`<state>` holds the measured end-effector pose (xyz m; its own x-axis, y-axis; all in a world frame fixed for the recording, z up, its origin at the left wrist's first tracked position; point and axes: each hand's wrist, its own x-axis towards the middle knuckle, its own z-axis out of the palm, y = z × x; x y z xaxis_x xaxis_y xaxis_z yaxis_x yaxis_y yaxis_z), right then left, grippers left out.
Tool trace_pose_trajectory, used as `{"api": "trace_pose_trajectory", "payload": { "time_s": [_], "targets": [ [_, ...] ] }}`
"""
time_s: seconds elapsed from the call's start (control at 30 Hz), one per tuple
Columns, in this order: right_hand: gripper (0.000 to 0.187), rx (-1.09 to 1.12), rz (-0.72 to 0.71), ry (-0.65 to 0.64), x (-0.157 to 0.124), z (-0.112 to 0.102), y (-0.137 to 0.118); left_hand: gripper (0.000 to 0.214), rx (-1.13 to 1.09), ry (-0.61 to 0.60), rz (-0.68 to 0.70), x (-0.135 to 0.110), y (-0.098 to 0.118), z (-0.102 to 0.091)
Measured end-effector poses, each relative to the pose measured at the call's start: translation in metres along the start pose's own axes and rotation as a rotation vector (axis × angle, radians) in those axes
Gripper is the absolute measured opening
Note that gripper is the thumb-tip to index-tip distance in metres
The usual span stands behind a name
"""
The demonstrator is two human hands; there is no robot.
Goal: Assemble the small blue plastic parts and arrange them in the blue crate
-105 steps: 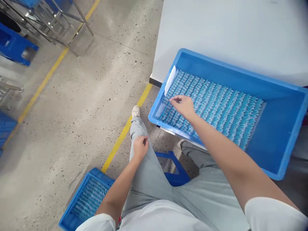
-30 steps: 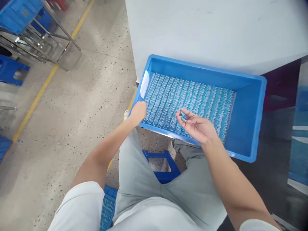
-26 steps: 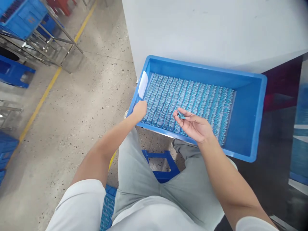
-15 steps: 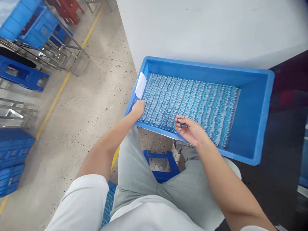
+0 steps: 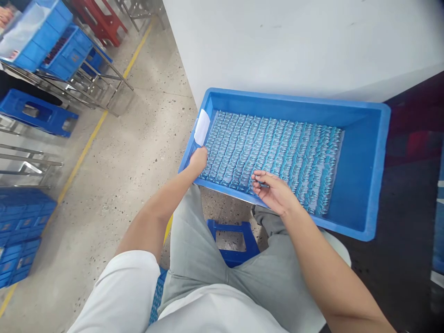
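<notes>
A shallow blue plastic bin (image 5: 298, 98) lies tilted in front of me. Rows of small teal-and-silver pieces (image 5: 263, 141) stand close together on a pale sheet in it; their exact kind is too small to tell. My left hand (image 5: 199, 159) is closed on the bin's left wall, just below a white paper label (image 5: 201, 127). Over the near edge of the rows hovers my right hand (image 5: 272, 189), palm turned up and fingers curled towards the thumb. Whatever may be between those fingertips is too small to make out.
A white surface (image 5: 277, 46) extends behind the bin. Below it, a blue stool (image 5: 239, 256) shows between my legs. On the left are stacked blue crates (image 5: 21, 217), another blue stool (image 5: 38, 113), a metal rack with bins (image 5: 64, 55) and a red stool (image 5: 102, 21).
The view has shifted slightly, so the background at left sits a little lower and further right. Both hands keep nearly the same places at the bin.
</notes>
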<state>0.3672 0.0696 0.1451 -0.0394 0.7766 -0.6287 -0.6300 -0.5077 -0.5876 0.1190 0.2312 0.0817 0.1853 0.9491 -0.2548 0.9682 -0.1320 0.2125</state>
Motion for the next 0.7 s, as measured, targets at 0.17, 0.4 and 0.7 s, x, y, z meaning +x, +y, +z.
{"api": "trace_pose_trajectory", "payload": {
  "time_s": [0.17, 0.4, 0.7],
  "targets": [
    [0.028, -0.008, 0.005, 0.008, 0.0, 0.003, 0.002, 0.041, 0.083, -0.06, -0.051, -0.003, 0.008, -0.009],
    [0.025, -0.014, 0.004, -0.009, 0.004, 0.003, 0.007, 0.038, 0.112, -0.105, -0.086, -0.005, 0.013, -0.012],
    [0.028, -0.016, 0.008, -0.006, 0.002, 0.004, 0.006, 0.038, 0.083, -0.076, -0.107, -0.005, 0.015, -0.013]
  ]
}}
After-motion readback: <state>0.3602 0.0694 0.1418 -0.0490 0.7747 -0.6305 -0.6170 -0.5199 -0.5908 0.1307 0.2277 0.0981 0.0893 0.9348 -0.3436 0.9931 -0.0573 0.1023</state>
